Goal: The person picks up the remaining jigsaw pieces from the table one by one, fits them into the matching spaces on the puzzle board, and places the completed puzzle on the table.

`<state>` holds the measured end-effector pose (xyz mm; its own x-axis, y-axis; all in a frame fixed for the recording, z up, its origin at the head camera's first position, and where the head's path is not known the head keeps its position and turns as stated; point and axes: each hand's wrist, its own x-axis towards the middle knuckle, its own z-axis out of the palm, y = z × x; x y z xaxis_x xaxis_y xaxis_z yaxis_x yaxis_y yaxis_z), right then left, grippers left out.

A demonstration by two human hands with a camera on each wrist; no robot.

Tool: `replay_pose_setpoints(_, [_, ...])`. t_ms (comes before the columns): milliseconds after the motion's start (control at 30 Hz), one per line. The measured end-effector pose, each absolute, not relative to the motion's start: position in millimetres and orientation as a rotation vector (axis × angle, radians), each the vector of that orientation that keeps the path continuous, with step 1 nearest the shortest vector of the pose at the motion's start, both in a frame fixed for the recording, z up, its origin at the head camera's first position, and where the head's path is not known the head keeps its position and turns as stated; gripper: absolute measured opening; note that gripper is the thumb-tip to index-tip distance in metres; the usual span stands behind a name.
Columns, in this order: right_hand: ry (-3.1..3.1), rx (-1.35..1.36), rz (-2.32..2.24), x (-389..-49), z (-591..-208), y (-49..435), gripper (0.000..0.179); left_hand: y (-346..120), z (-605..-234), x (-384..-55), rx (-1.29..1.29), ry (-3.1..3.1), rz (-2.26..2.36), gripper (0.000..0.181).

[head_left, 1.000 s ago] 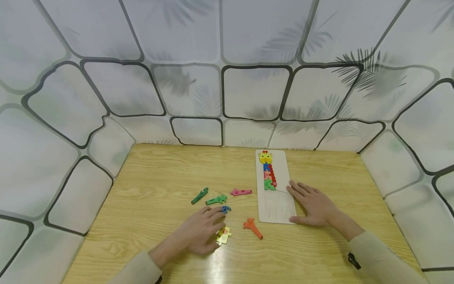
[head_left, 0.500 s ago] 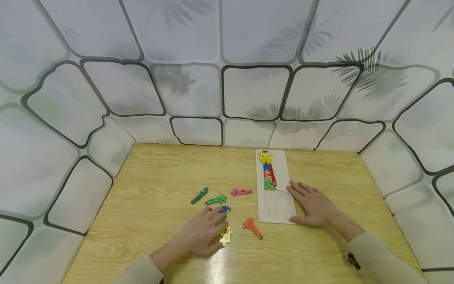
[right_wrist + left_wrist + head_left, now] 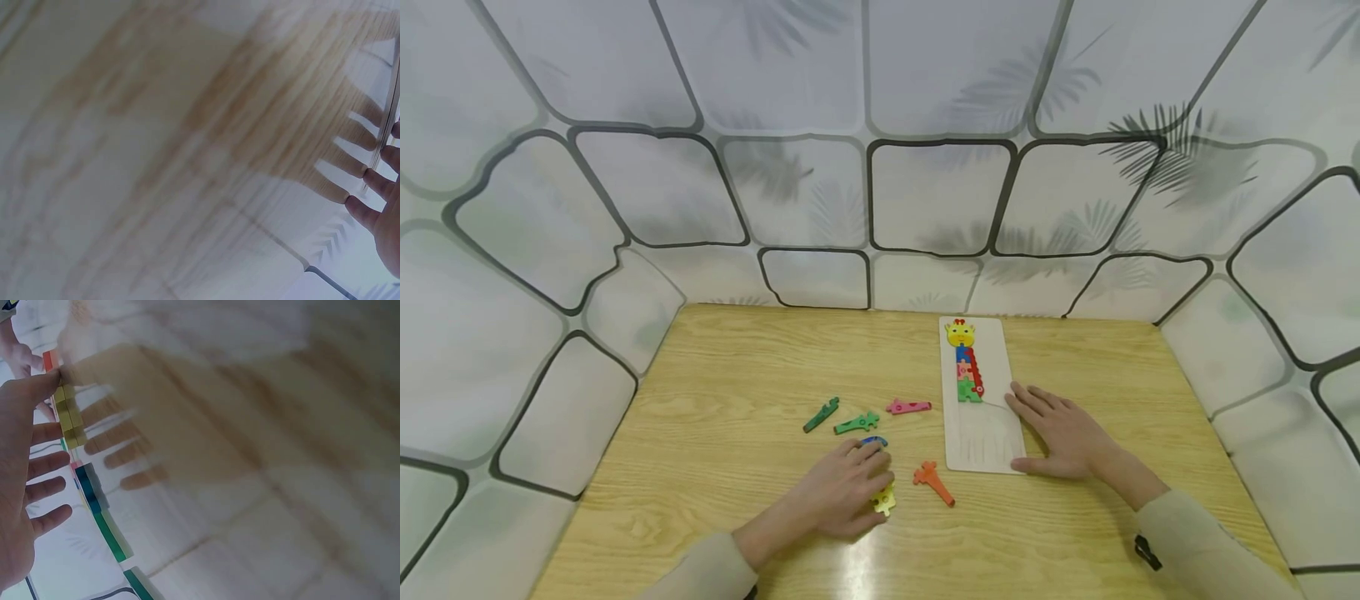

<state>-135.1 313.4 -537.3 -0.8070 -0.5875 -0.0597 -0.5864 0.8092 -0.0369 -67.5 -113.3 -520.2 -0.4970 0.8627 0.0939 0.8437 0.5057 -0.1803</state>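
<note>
My left hand [image 3: 845,487] pinches a yellow jigsaw piece [image 3: 884,499] lying on the table, its thumb at the near edge and forefinger at the far edge. In the left wrist view the yellow piece [image 3: 69,419] shows between thumb and forefinger, the other fingers spread. Beyond those fingertips lies a blue piece [image 3: 874,440], partly hidden. My right hand [image 3: 1063,432] rests flat, fingertips and thumb on the right edge of a white puzzle board [image 3: 988,442]. A giraffe's yellow head [image 3: 960,334] and several coloured neck pieces [image 3: 964,369] sit on its upper left.
Loose on the table are an orange piece [image 3: 934,483], a pink piece [image 3: 908,407], a green piece [image 3: 856,423] and a dark green piece [image 3: 822,414], all left of the board. A patterned cloth wall [image 3: 820,279] borders the table's far edge.
The left hand has slid right along the table, taking the yellow piece a short way toward the orange one. More of the blue piece is now covered. The right hand stays put.
</note>
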Motion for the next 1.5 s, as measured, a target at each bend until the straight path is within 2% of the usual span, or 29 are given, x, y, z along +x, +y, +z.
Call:
replay_pose_setpoints(700, [2.909, -0.939, -0.023, -136, -539, 314, 0.107, -126, -522, -69, -1.467, -2.597, 0.190, 0.055])
replay_pose_setpoints(1500, [2.923, -0.957, -0.025, -136, -541, 316, 0.107, -138, -525, -66, -1.494, -2.496, 0.149, 0.035])
